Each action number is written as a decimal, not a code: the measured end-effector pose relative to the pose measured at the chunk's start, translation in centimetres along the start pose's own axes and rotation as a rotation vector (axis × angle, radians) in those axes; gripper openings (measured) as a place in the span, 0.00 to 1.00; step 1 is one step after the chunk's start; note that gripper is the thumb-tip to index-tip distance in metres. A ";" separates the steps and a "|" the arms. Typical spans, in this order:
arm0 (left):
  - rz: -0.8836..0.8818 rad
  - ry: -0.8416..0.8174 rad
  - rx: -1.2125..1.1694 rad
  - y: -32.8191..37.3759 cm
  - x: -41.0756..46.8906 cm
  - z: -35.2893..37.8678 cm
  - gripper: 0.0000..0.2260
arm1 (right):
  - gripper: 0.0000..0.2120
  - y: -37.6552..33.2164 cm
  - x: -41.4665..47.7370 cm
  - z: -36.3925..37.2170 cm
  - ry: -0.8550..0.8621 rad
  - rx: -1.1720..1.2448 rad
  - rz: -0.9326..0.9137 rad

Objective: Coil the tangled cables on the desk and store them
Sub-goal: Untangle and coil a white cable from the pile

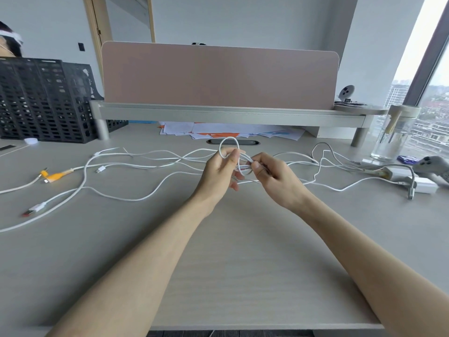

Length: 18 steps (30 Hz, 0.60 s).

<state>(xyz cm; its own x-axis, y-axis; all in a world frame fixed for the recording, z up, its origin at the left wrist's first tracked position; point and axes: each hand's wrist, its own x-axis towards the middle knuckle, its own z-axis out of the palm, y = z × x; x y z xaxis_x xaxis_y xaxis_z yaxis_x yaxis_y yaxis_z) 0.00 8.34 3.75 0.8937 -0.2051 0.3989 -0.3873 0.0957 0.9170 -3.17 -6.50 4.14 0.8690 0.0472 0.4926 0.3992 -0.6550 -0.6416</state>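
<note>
Several white cables lie tangled across the light desk, running from the left edge to the right side. My left hand pinches a small loop of white cable that stands up above its fingers. My right hand grips the same cable strands just to the right, thumb on top. Both hands hover above the desk's middle. One cable end has an orange-yellow tie; another ends in a red-tipped plug at the left.
A black mesh file rack stands at back left. A grey shelf riser with a pink divider crosses the back, papers beneath it. At right are a glass jar, white chargers and a grey controller.
</note>
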 end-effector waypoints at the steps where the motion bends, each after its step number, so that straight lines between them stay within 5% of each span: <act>1: -0.013 -0.023 -0.001 0.1 -0.1 0.0 0.10 | 0.09 0.0 0.0 0.0 -0.003 -0.010 0.004; 18: -0.106 -0.113 0.075 0.2 0.0 -0.9 0.08 | 0.07 -0.2 -0.3 -0.5 -0.012 -0.092 -0.070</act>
<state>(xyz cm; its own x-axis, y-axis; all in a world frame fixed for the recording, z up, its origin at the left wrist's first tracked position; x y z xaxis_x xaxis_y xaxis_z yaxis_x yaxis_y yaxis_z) 0.15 9.19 3.92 0.9011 -0.3187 0.2940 -0.3117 -0.0048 0.9502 -3.70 -6.72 4.40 0.8437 0.1037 0.5267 0.4307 -0.7163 -0.5490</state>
